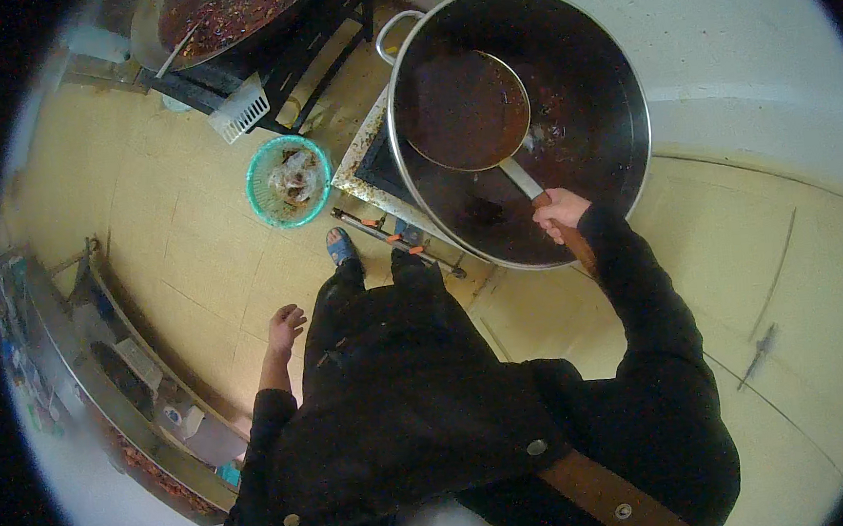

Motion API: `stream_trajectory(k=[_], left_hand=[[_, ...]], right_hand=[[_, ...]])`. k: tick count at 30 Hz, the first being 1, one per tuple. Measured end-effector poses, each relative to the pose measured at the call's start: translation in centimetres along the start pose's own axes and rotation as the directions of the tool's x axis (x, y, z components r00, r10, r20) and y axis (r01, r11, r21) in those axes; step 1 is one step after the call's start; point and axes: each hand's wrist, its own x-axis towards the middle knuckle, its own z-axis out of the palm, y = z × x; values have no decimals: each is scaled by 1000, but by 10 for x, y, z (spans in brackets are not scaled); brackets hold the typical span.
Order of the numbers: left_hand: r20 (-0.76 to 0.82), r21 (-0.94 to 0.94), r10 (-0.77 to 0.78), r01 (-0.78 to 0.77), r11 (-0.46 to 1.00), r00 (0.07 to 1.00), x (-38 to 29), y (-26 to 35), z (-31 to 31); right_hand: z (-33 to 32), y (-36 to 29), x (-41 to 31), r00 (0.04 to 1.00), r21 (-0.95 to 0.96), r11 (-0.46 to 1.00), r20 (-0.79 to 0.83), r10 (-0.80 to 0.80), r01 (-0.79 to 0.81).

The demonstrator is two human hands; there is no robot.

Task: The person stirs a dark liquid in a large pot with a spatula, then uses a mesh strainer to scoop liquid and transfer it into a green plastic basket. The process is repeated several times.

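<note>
My right hand grips the wooden handle of a large round ladle or strainer. Its wide round head lies inside a big metal stockpot, toward the pot's left side, and looks filled with dark reddish-brown liquid. More dark liquid with small bits shows in the pot around it. The pot stands on a low burner stand. My left hand hangs beside my left thigh, fingers loosely bent and holding nothing.
A teal plastic basket with clear plastic waste stands on the tiled floor. Beyond it, a wide wok of reddish food rests on a black metal frame. A gas pipe with orange-handled valves runs by my feet. A metal counter curves at the left.
</note>
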Motion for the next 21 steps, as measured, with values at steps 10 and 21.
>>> stream_trajectory(k=[10, 21], left_hand=[[11, -8, 74, -74, 997, 997, 2, 19, 8], [32, 32, 89, -90, 995, 996, -1, 18, 16]], right_hand=[[14, 14, -40, 993, 57, 991, 4, -122, 122], [23, 31, -64, 977, 149, 966, -53, -205, 211]])
